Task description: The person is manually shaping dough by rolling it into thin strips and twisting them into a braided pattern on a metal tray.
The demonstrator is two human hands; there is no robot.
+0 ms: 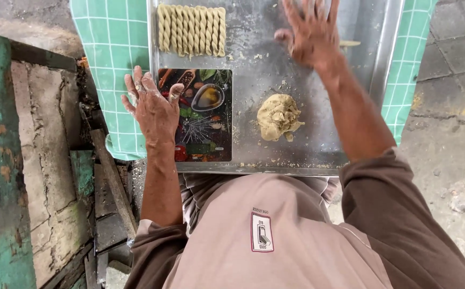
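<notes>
My right hand [312, 33] lies flat, fingers spread, on the far part of a metal tray [350, 128]; a thin dough strand [350, 43] sticks out from under its palm. My left hand [153, 104] rests with fingers apart on the left edge of a dark printed board [203, 134], holding nothing. A lump of pale dough [278, 116] sits on the tray between my hands. A row of several twisted dough sticks [192, 30] lies at the tray's far left.
A green checked cloth [112, 48] lies under the tray on both sides. Cracked concrete and wooden planks [112, 182] are at the left, paved ground [452, 107] at the right. Crumbs dot the tray.
</notes>
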